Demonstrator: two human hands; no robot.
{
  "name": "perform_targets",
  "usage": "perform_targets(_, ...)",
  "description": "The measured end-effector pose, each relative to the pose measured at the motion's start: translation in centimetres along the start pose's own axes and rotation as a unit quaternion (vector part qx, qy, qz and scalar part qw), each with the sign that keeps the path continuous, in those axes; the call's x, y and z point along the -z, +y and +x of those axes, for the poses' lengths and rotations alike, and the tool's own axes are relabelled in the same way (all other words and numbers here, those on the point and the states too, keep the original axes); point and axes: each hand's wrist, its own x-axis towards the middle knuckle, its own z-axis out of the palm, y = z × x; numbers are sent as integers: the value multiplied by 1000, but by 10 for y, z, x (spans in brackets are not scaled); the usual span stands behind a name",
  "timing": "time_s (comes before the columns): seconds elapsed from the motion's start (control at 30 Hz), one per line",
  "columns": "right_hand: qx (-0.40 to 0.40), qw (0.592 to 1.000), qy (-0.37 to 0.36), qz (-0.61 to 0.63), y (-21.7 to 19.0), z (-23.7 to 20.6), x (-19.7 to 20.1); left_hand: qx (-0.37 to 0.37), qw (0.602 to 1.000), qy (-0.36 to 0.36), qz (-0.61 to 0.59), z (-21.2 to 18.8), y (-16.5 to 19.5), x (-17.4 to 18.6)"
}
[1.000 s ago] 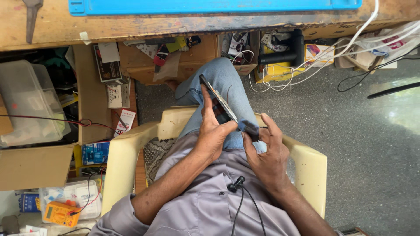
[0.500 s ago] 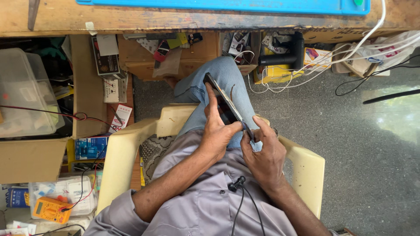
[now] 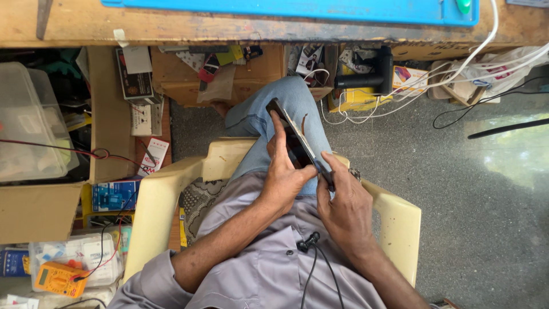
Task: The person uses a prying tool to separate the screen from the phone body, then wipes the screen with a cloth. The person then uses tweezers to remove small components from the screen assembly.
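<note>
I sit in a cream plastic chair (image 3: 400, 223) and look down at my lap. My left hand (image 3: 283, 171) grips a thin dark phone (image 3: 294, 134) by its side, held edge-up over my blue-jeaned knee (image 3: 286, 100). My right hand (image 3: 343, 203) pinches the near end of the same phone with thumb and fingers. The phone's face is mostly turned away, so its screen side is hard to see. A small black clip microphone (image 3: 307, 242) with its cable hangs on my grey shirt.
A wooden workbench edge (image 3: 229, 28) with a blue mat (image 3: 286, 8) runs along the top. Under it sit cardboard boxes, a power strip (image 3: 140, 117), white cables (image 3: 457, 74), and a clear plastic bin (image 3: 28, 126). A yellow multimeter (image 3: 60, 278) lies lower left. Grey floor spreads right.
The view has shifted slightly; both hands keep hold of the phone, and my right hand's fingers have closed further around its near end.
</note>
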Motion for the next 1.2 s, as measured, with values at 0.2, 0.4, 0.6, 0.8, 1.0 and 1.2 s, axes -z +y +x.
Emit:
perform_targets(0.2,-46,998,-44,4,3,13,23,-34,994,-25,-97,-8,8,1)
perform_targets(0.4,-106,989,-101,25,11,21,29,4,989,-18,-145,12,20,16)
perform_targets(0.6,-105,990,-96,20,14,11,21,-92,995,17,-18,30,21,24)
perform_targets(0.8,-55,998,-43,-1,18,10,13,-66,997,24,17,27,21,19)
perform_targets(1.0,18,999,-11,-34,18,5,21,-107,994,28,21,26,24,16)
perform_targets(1.2,43,997,44,36,24,5,10,-147,986,40,74,23,20,14)
